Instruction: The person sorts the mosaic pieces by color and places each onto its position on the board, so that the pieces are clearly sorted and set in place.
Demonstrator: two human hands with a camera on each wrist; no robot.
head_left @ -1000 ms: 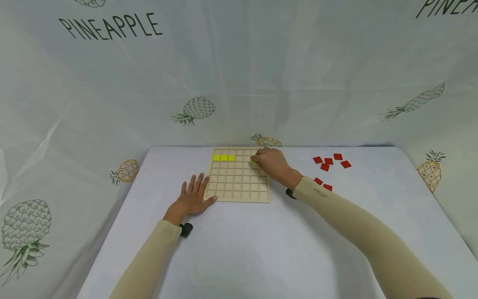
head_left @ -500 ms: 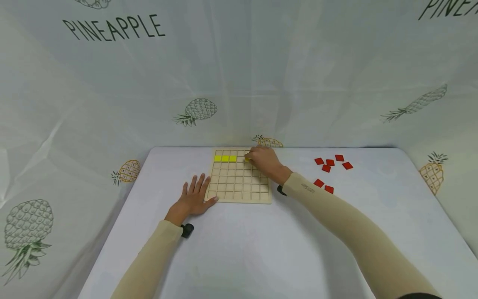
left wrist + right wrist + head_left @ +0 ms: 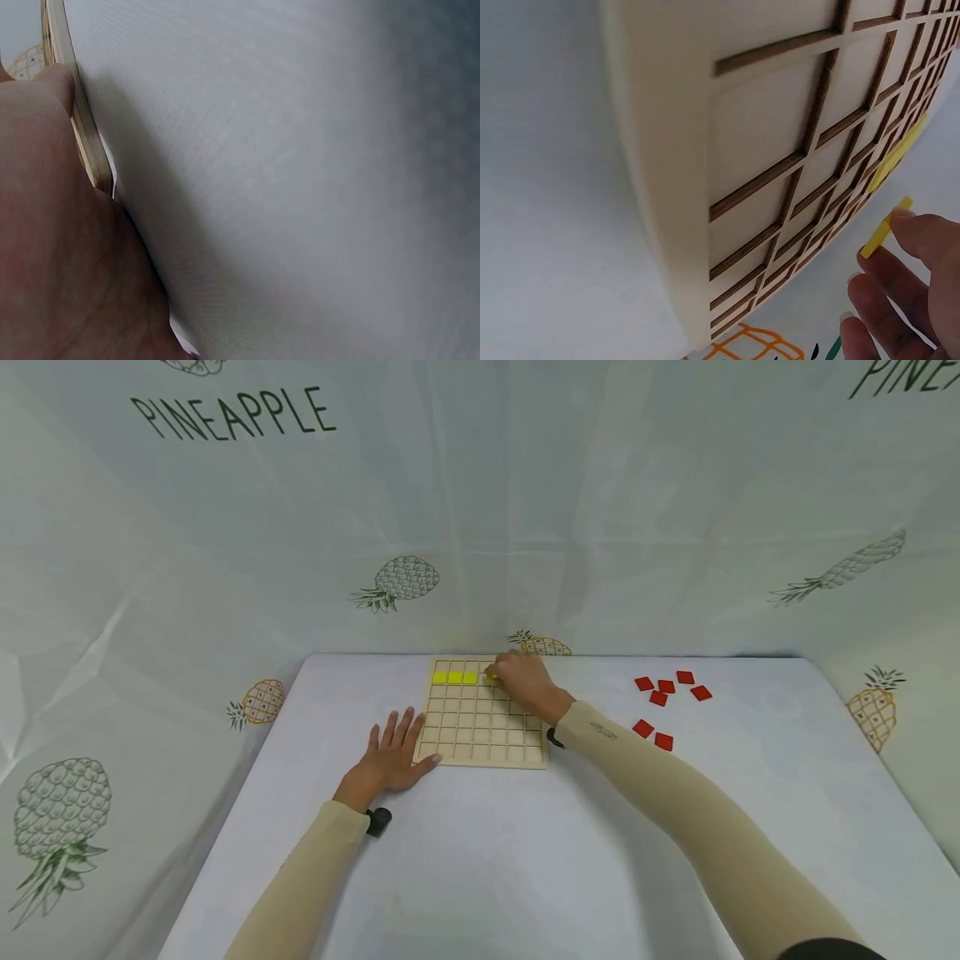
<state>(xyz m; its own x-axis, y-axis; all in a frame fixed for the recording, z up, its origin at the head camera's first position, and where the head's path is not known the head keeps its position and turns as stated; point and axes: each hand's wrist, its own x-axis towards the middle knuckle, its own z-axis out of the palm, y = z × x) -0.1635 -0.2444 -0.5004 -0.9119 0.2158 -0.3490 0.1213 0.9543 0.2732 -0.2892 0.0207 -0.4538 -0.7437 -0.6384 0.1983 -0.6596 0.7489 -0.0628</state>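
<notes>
A wooden grid board (image 3: 480, 727) lies on the table, with three yellow square tiles (image 3: 455, 677) side by side in its second row from the back. My right hand (image 3: 522, 679) is over the back of the board and pinches another yellow tile (image 3: 886, 229) between thumb and fingertips. In the right wrist view that tile is tilted and apart from the cells. My left hand (image 3: 392, 760) rests flat with spread fingers at the board's front left corner, the thumb along its front edge. The left wrist view shows the palm (image 3: 67, 240) against the board's edge (image 3: 88, 142).
Several red square tiles (image 3: 658, 698) lie scattered on the white table (image 3: 480, 860) to the right of the board. Behind the table hangs a pale cloth (image 3: 637, 527) printed with pineapples.
My right hand has moved left over the board with the yellow tile, toward the three tiles in the row. The left hand has stayed in place.
</notes>
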